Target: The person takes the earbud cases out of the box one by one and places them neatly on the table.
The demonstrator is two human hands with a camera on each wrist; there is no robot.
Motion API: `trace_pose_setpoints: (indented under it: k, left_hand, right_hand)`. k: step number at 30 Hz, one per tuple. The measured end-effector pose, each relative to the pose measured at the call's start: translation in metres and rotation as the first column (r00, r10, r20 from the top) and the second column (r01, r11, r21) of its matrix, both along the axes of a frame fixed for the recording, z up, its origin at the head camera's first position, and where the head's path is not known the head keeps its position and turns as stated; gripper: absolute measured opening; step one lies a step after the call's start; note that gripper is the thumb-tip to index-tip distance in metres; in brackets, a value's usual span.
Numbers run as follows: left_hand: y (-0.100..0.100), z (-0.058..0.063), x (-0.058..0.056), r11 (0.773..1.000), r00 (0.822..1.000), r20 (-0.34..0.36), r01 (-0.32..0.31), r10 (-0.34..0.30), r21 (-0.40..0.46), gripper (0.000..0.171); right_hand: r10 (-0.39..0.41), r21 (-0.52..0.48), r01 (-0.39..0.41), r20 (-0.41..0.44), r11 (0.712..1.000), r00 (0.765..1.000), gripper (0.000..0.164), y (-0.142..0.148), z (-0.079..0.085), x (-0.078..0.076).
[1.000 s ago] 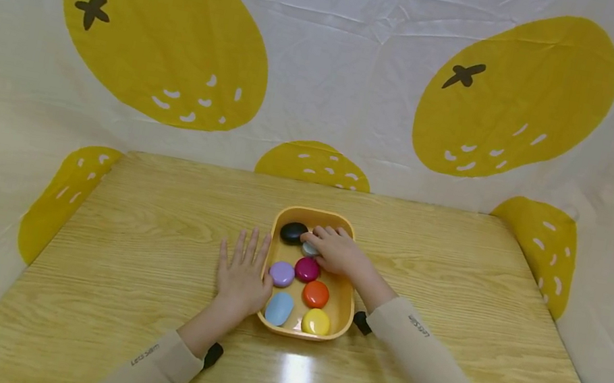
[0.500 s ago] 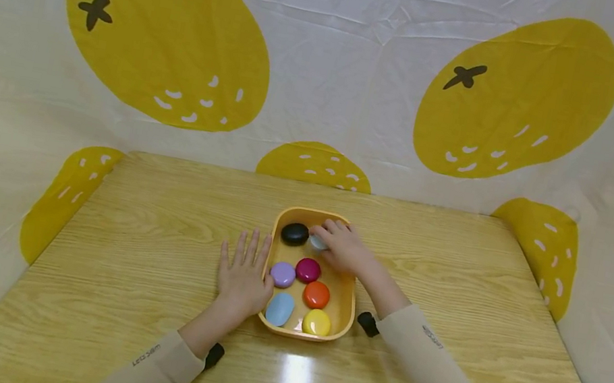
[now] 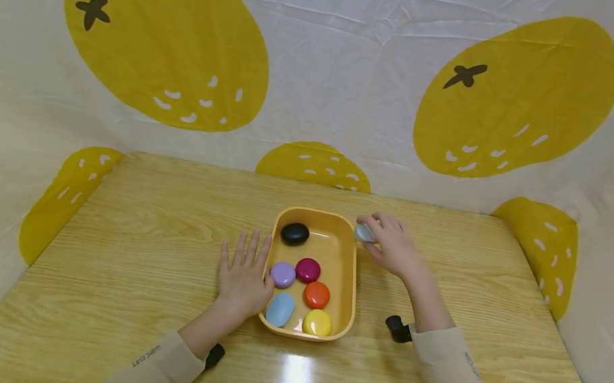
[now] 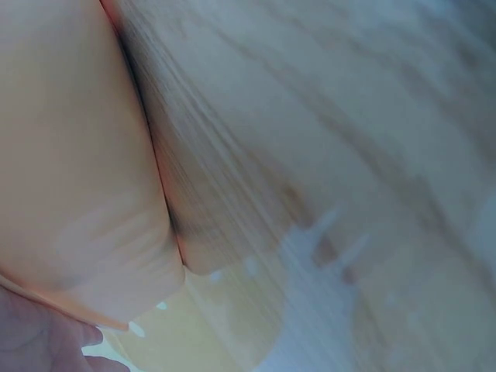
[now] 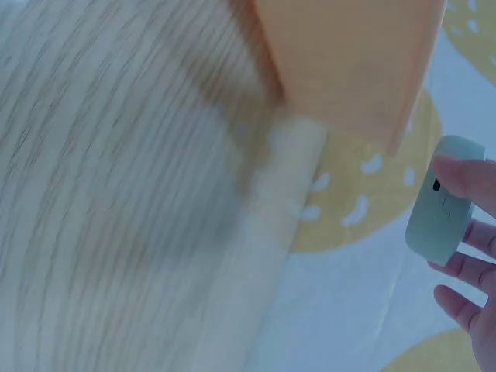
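Note:
My right hand (image 3: 397, 252) pinches a pale grey-blue rounded stone (image 3: 363, 233) just beyond the tray's right rim. In the right wrist view the thumb lies on the face of this pale stone (image 5: 444, 203), which bears small dark marks. My left hand (image 3: 242, 284) lies with fingers spread beside the left wall of an orange tray (image 3: 336, 251), thumb at its rim. Inside the tray sit a black stone (image 3: 295, 234), a magenta one (image 3: 308, 270), a lilac one (image 3: 282, 275), an orange one (image 3: 316, 295), a light blue one (image 3: 280, 309) and a yellow one (image 3: 317, 322).
The tray stands on a wooden table (image 3: 150, 239). Behind it hangs a white cloth (image 3: 343, 88) with yellow fruit prints. Black wrist devices show under both forearms, one (image 3: 398, 329) at the right and one (image 3: 214, 356) at the left.
The right hand has lifted the pale stone from beside the black one and carried it right, out over the tray's rim. The left hand and the other stones have stayed put.

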State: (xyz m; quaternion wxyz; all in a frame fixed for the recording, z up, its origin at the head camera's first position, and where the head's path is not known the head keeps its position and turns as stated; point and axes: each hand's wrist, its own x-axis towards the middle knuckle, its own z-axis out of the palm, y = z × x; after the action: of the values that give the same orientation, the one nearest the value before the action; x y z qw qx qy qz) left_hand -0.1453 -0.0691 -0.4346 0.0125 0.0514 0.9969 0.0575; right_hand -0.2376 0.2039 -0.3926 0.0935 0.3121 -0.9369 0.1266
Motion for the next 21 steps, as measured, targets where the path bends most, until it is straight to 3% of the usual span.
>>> trace_pose_setpoints:
  k: [6,14,21]
  left_hand:
    - [0.0,0.0,0.0,1.0,1.0,0.003,0.0,0.0,0.006,0.063]
    - [0.0,-0.002,-0.001,1.0,1.0,-0.006,0.004,-0.004,0.02,0.064]
    - [-0.001,-0.002,-0.001,1.0,1.0,-0.002,0.003,-0.003,0.01,0.064]
  right_hand:
    - [-0.056,0.035,0.055,0.042,0.998,0.998,0.04,0.019,-0.012,0.0]
    - [-0.145,0.133,0.119,0.204,0.984,0.968,0.037,0.028,-0.034,-0.005]
    - [-0.158,0.165,0.118,0.253,0.979,0.954,0.037,0.028,-0.045,-0.006]
